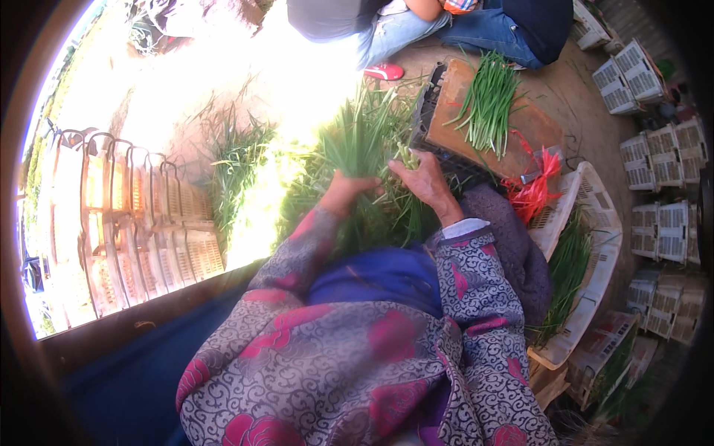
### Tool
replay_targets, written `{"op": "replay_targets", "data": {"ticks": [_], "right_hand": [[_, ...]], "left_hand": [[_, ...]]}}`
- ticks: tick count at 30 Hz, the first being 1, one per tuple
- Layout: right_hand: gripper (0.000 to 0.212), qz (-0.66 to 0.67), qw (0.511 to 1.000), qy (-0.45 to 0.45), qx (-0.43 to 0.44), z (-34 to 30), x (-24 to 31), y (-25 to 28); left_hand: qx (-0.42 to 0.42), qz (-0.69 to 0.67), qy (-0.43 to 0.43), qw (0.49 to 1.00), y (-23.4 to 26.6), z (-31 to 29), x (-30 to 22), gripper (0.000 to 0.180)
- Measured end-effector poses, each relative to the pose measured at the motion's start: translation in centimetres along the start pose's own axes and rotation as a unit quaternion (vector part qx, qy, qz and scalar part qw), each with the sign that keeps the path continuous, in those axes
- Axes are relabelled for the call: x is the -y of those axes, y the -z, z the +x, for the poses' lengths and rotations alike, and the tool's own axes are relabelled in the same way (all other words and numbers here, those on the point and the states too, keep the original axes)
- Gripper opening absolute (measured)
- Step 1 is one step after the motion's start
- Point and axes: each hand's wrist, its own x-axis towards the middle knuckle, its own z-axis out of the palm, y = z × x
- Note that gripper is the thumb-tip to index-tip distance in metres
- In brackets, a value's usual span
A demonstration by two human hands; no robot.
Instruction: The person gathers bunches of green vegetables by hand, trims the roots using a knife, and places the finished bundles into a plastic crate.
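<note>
My left hand (348,189) is closed round a bunch (357,141) of greens, left of the board (532,121) and nearer me — leaf tips pointing away from me. My right hand (431,182) is just nearer me than the board's left end, thumb and fingers pinched on a few pale-ended stalks (406,157). A green bundle (491,104) lies on the board; red strips (541,186) bunch up by its near edge. Right of the board — and nearer me — a white crate (606,219) holds more leaves (569,275).
</note>
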Motion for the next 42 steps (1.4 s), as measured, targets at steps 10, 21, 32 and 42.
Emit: {"op": "replay_targets", "data": {"ticks": [10,21,32,42], "right_hand": [[0.034,0.006,0.991,-0.116,0.062,0.0,-0.8,5.8],[0.025,0.237,0.971,-0.019,0.027,0.2,1.8,-0.6],[0.026,-0.087,0.993,-0.042,-0.070,2.5,-7.0,6.3],[0.023,0.140,0.967,-0.133,0.164,0.2,-1.8,-5.4]], "left_hand": [[-0.011,0.024,-0.005,1.000,3.3,0.5,-1.1,0.042],[-0.014,0.068,-0.009,0.998,0.1,-1.7,-3.2,0.037],[0.050,-0.090,0.023,0.994,4.4,-0.5,-6.0,0.024],[0.130,-0.125,0.007,0.984,3.3,-1.6,-7.2,0.021]]}}
